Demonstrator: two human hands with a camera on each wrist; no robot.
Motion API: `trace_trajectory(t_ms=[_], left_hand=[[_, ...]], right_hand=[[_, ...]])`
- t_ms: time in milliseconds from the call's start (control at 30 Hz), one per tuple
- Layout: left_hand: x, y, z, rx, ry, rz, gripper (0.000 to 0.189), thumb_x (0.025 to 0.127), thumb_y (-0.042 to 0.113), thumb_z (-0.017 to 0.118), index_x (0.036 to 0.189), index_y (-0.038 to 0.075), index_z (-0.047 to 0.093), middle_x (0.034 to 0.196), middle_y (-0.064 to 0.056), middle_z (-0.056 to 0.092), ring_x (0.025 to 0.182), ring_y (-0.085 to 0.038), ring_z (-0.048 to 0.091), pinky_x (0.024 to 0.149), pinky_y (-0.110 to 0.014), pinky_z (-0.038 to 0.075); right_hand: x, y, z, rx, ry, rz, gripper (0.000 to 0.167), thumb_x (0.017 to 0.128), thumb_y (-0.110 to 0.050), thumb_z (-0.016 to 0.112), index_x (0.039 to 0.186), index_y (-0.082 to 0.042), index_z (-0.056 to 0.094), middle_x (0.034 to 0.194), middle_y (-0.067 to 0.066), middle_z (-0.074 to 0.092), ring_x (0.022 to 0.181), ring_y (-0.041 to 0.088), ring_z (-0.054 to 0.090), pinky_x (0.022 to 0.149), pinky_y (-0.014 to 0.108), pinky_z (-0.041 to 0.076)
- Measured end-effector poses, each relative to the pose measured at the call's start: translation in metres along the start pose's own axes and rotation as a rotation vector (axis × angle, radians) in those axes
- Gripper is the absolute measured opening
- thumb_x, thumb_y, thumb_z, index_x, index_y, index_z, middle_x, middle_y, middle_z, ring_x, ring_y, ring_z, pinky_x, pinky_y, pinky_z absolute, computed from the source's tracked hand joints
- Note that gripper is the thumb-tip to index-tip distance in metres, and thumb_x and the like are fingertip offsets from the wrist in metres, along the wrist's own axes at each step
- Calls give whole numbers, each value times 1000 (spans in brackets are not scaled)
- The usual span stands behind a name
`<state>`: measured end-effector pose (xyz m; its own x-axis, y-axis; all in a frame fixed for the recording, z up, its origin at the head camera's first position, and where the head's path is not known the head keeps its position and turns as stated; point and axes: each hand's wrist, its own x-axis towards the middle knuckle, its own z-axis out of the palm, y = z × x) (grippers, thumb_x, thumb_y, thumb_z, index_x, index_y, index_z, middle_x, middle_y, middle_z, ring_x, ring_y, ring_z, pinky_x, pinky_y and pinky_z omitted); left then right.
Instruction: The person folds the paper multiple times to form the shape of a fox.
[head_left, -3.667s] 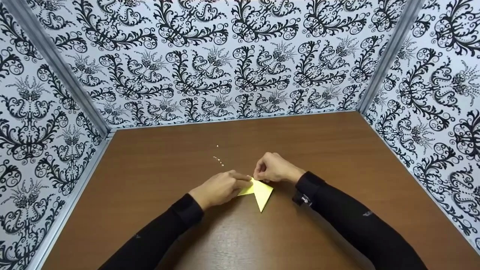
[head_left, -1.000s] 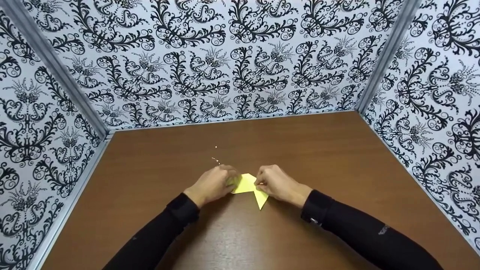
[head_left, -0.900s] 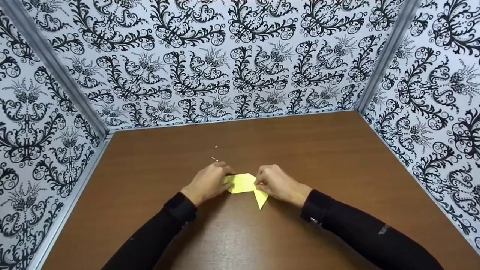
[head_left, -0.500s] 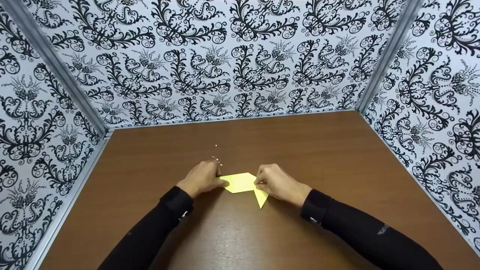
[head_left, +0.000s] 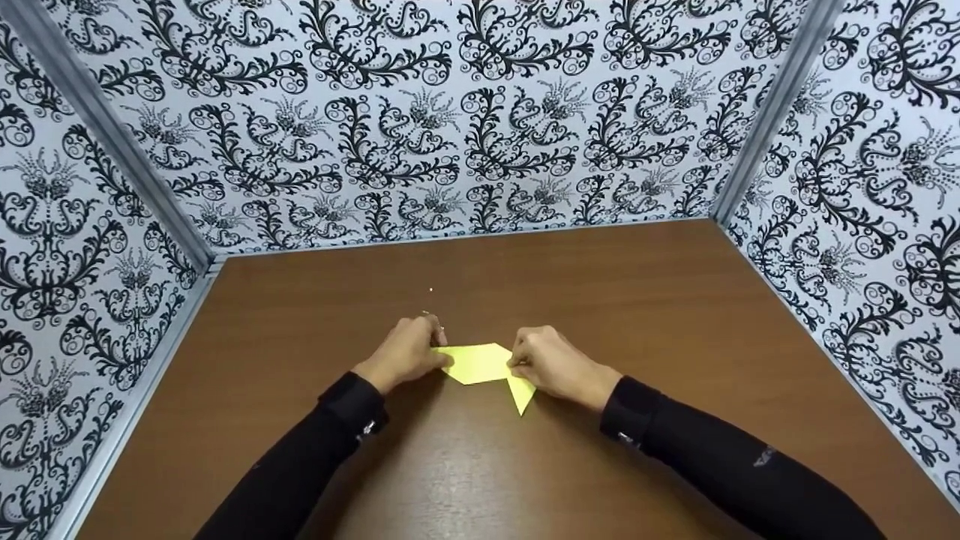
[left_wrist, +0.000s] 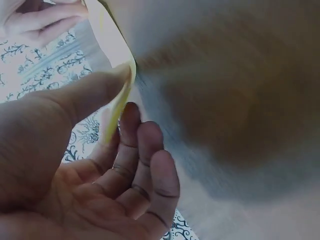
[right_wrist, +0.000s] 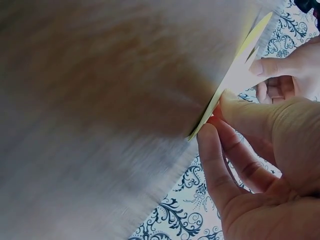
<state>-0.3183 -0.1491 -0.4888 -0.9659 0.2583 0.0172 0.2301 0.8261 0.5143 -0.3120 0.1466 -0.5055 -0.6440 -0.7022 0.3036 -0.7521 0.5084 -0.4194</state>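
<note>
A folded piece of yellow paper (head_left: pixel 478 364) lies between the two hands in the head view, with a pointed flap (head_left: pixel 521 395) angling down at its right end. My left hand (head_left: pixel 405 351) pinches the left end. In the left wrist view, the thumb presses the paper strip (left_wrist: pixel 111 42) from one side, the index finger is behind it, and the other fingers curl loosely. At the right part, just above the flap, my right hand (head_left: pixel 559 364) pinches the paper. The right wrist view shows its thumb and fingertips at the paper's edge (right_wrist: pixel 240 75).
The brown wooden table (head_left: pixel 600 285) extends around the hands. Tiny white specks (head_left: pixel 431 289) lie beyond the left hand. Patterned panels (head_left: pixel 465 135) in grey frames enclose the back and both sides.
The left hand has slid leftward along the paper to its far end, uncovering more of the middle. The right hand moved from the paper's top corner down onto the flap and then stays there.
</note>
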Motion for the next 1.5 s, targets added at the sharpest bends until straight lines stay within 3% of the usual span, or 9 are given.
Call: trace_trajectory(t_ms=[333,600,833,1033,1233,1500], left_hand=[[-19,22,4,22,171,126,9,97,12,95,92,9,87,93,-7,85,80,-18,75,74,-38,66],[-32,29,17,62,238,243,11,96,10,94,88,13,87,86,-1,82,75,-12,72,68,-32,64],[-39,35,26,72,227,328,13,95,10,95,87,14,86,87,1,71,78,-13,71,67,-27,61],[-41,40,35,39,187,385,15,97,6,94,87,13,83,98,-3,82,84,-18,79,71,-27,64],[-40,41,40,-5,163,422,18,97,2,93,87,10,80,109,-9,89,92,-19,83,75,-28,67],[-37,42,45,8,144,441,18,95,1,93,87,11,80,96,-3,85,84,-17,81,72,-26,64]], right_hand=[[0,-3,-3,1,-31,46,12,101,6,86,112,4,90,102,15,79,93,31,82,83,31,72],[1,-1,0,-12,-14,31,10,99,5,88,108,3,91,99,12,78,91,29,81,80,30,71],[1,1,2,-20,-6,25,9,99,4,89,107,2,91,97,11,78,90,28,82,80,31,71],[2,1,2,-39,2,10,9,98,4,89,105,0,92,97,10,78,90,26,80,79,33,71],[0,-1,0,-16,-43,59,16,103,0,86,118,-2,91,104,11,79,95,26,81,81,30,70],[2,0,0,-85,-48,-6,20,102,1,86,121,-5,92,101,11,75,92,25,76,77,31,67]])
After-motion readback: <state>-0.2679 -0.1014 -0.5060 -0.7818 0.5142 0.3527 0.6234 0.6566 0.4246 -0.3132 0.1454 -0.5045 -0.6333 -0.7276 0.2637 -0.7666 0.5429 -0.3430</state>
